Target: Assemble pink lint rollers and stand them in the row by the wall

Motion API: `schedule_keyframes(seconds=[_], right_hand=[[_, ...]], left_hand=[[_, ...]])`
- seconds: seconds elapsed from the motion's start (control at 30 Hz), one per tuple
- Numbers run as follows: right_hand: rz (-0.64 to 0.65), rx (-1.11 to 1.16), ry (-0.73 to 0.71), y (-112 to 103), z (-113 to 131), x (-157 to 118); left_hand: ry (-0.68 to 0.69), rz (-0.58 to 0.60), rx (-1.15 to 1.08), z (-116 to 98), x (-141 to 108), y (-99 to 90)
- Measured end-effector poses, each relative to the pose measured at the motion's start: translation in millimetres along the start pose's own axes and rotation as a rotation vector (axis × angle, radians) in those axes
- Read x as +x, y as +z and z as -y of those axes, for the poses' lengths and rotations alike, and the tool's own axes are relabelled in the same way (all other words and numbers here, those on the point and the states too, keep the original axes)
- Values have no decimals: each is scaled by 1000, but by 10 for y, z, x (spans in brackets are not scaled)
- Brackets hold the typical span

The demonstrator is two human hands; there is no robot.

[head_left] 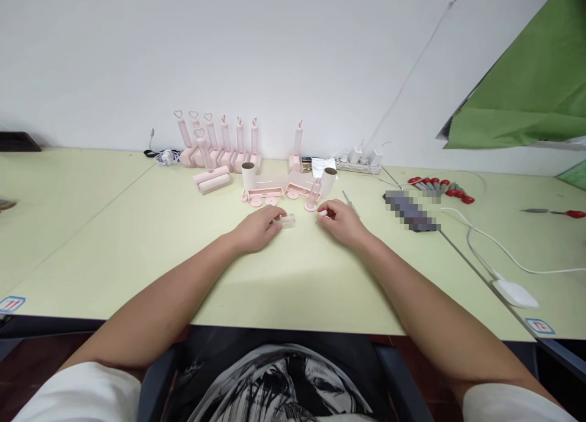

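Observation:
My left hand [262, 228] is closed on a clear plastic tube [287, 221] that points to the right, just above the table. Across a small gap, my right hand [341, 220] pinches a small white piece [323, 213] between thumb and fingers. Right behind it stands a translucent pink tube [314, 193] on a round pink base. Pink open housings [265, 193] and round pink discs lie behind my hands. Two cardboard-cored rolls stand upright there, a left roll [248, 176] and a right roll [328, 181].
Along the wall stand several pink lint-roller-like assemblies [226, 142] with heart-topped handles. A pink roller [213, 181] lies before them. To the right are tweezers [350, 203], a blurred-out phone [411, 211], red-handled tools [430, 184], a white charger [516, 292] and a power strip [359, 165].

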State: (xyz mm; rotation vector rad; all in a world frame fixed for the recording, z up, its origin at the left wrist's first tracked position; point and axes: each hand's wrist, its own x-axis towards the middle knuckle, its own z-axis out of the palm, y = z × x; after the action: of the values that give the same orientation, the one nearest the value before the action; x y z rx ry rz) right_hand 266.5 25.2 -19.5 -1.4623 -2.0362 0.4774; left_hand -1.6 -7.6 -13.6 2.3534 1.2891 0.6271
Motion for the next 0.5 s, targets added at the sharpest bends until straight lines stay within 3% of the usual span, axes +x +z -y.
schedule_keyframes(seconds=[0.17,0.5], right_hand=[[72,185,-153,82,111,-109],[189,209,-200,38,280,-198]], left_hand=[[1,11,-46,-81,-11,-46],[118,64,-29,-112,-55,-43]])
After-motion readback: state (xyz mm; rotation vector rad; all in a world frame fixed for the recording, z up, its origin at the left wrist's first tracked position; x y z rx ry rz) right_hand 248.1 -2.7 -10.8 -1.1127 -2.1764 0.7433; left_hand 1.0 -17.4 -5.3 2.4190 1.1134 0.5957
